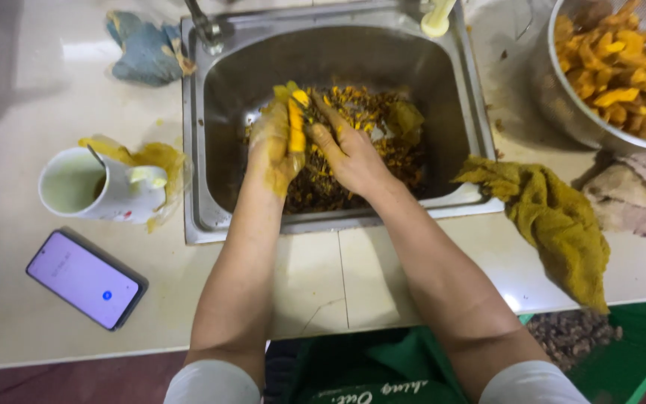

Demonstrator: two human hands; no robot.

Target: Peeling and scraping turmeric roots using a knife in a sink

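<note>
Over the steel sink (pixel 465 112), left of a bowl (pixel 555 90) already heaped with peeled orange pieces, the left hand (pixel 272 150) grips a half-peeled yellow root (pixel 296 123) while the right hand (pixel 349 153) closes round a small blade, peelings piled beneath.

Single head-worn view, steeply downward, close over the sink (pixel 211 217) and counter (pixel 39 314).

Bright, even light falls from overhead. Glare patches sit on the pale counter (pixel 76 52) at far left and the near right edge. The sink (pixel 338 67) interior lies shadowed. Edges bend slightly; focus stays fairly sharp.
</note>
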